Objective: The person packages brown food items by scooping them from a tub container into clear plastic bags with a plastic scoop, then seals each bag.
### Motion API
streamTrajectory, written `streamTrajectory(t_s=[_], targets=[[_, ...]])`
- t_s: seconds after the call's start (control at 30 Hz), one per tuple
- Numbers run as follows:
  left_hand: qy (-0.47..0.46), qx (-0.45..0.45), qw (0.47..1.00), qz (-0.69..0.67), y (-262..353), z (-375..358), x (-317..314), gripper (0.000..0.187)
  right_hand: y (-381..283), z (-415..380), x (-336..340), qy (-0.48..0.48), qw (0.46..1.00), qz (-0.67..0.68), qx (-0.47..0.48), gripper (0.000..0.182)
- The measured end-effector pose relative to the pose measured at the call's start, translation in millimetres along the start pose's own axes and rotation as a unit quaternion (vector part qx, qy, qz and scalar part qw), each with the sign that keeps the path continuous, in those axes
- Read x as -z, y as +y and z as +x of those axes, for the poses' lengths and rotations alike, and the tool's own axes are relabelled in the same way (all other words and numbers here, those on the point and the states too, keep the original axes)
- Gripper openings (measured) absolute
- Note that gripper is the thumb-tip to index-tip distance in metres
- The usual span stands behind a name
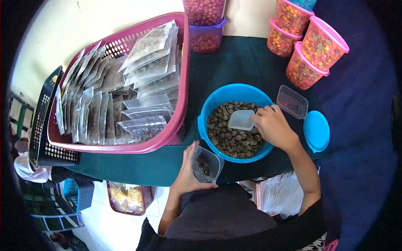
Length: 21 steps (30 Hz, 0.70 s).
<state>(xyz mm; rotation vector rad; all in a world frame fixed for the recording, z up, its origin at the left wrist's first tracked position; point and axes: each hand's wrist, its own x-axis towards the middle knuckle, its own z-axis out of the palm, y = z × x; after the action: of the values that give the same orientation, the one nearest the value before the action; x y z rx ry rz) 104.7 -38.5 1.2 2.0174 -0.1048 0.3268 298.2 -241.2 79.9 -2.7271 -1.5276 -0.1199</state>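
My left hand (187,173) is wrapped round a clear plastic container (209,165) at the table's front edge, with a few dark pieces inside it. To its right, a blue tub (237,90) holds many small dark brown pieces (234,144). Over these pieces, my right hand (272,125) grips a translucent scoop (241,120) by its right end. The scoop's flat part lies on or just above the pieces; whether it touches them is unclear.
A pink basket (185,83) of filled clear packets stands left. An empty clear box (292,101) and blue lid (316,131) lie right of the tub. Pink-lidded tubs (307,67) are stacked at back right, purple-lidded ones (206,38) at back centre.
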Motion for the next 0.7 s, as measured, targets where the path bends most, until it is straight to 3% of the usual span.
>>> streamTrajectory(t_s=[0.07,0.3,0.37,0.43,0.5,0.53,0.63,0.7], targets=[[0.011,0.012,1.000,0.021,3.7,-0.2,-3.1,0.127,10.6,2.2,22.6,-0.013,0.999,0.027,0.024,0.014],[0.055,0.048,0.997,0.030,9.4,-4.9,-16.6,0.127,29.5,4.5,106.1,-0.101,0.992,0.061,0.044,0.011],[0.069,0.055,0.995,0.035,13.3,-5.8,-17.8,0.126,33.3,15.8,115.7,-0.183,0.978,0.024,0.102,0.012],[0.081,0.063,0.994,0.041,14.7,-8.5,-17.4,0.126,45.1,34.6,105.4,-0.188,0.967,0.076,0.156,0.013],[0.066,0.074,0.993,0.058,13.4,-11.7,-15.1,0.125,49.1,59.3,97.5,-0.351,0.896,0.154,0.225,0.016],[0.080,0.081,0.993,0.036,14.0,-13.2,-14.4,0.124,54.5,68.8,82.3,-0.371,0.862,0.208,0.276,0.019],[0.093,0.078,0.992,0.044,12.2,-16.0,-9.5,0.124,40.7,82.1,60.0,-0.459,0.835,0.185,0.240,0.023],[0.102,0.064,0.992,0.043,12.7,-15.6,-7.3,0.123,29.1,80.6,48.3,-0.453,0.847,0.182,0.209,0.024]])
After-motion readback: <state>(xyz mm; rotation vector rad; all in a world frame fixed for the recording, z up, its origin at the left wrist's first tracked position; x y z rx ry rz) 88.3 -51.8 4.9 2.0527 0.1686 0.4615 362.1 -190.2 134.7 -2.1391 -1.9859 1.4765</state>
